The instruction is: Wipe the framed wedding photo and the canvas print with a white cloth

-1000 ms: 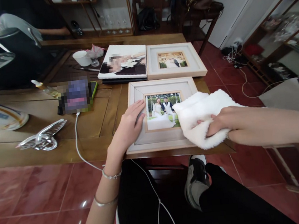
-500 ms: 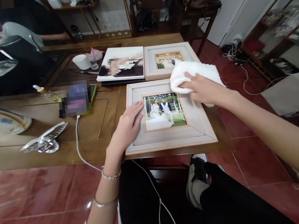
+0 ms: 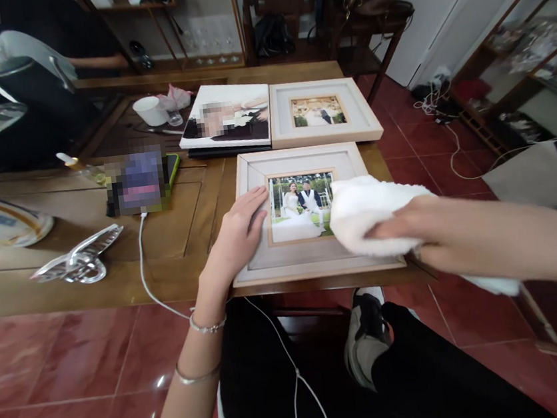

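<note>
Your pale, wood-edged picture frame [image 3: 303, 209] lies flat at the near edge of the counter [image 3: 193, 209], showing a seated couple. Your left hand [image 3: 241, 232] rests on it, fingers [image 3: 252, 202] extended; your blurred right hand [image 3: 406, 226] grasps a fluffy white cloth [image 3: 361, 207] hiding the frame's right part.

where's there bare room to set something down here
Bare patch: the wooden table between the white cable and the left hand. A thin strip fronts the silver hair claw. Crowded: where the white cloth covers part of the near picture frame, and behind, where photo panel and far picture frame sit close.
</note>
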The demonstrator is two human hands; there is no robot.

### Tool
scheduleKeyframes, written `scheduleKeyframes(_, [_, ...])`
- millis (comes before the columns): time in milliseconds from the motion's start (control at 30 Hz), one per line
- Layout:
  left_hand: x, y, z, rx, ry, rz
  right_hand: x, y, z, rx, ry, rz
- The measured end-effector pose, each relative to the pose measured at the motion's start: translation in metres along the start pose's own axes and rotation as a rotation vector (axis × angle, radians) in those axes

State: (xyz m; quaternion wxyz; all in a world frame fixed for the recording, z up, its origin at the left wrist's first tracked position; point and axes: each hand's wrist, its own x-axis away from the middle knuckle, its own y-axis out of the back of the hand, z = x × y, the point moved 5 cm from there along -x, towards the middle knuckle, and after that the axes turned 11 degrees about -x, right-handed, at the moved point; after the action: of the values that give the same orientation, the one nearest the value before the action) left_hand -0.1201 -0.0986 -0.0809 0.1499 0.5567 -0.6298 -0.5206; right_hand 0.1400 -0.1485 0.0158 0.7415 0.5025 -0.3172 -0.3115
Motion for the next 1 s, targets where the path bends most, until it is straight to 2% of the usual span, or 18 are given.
scheduleKeyframes(67, [0.0,0.0,0.0,0.006,-0.003,0.0,-0.007,0.014,-0.011,0.023,-0.022,-0.03])
scheduleKeyframes(167, [0.001,0.0,-0.001,0.004,-0.003,0.001,-0.03,0.036,-0.026,0.159,-0.09,-0.294])
scheduleKeyframes(233, [0.001,0.001,-0.001,-0.004,-0.002,0.0,-0.049,0.036,-0.031,0.235,-0.081,-0.4])
scheduleKeyframes(300, [0.001,0.001,0.0,-0.007,-0.005,-0.003,-0.068,0.023,-0.037,0.294,-0.047,-0.371])
scheduleKeyframes(400, [0.001,0.001,0.0,-0.01,-0.012,-0.009,-0.089,-0.004,-0.044,0.336,0.005,-0.2])
scheduleKeyframes(467, [0.001,0.0,0.0,-0.011,-0.012,-0.011,-0.092,-0.016,-0.042,0.336,0.029,-0.122])
scheduleKeyframes(567, [0.001,0.0,-0.001,-0.008,-0.005,-0.014,-0.083,-0.021,-0.031,0.337,0.016,-0.063])
scheduleKeyframes(700, [0.001,0.0,-0.002,-0.012,0.003,-0.008,-0.054,-0.02,-0.006,0.273,-0.014,0.025])
scheduleKeyframes(900, [0.0,0.0,-0.001,-0.009,0.013,0.013,0.0,-0.028,0.03,0.083,0.074,0.092])
scheduleKeyframes(1000, [0.0,0.001,-0.001,-0.004,0.012,0.025,0.01,-0.029,0.04,0.042,0.069,0.106])
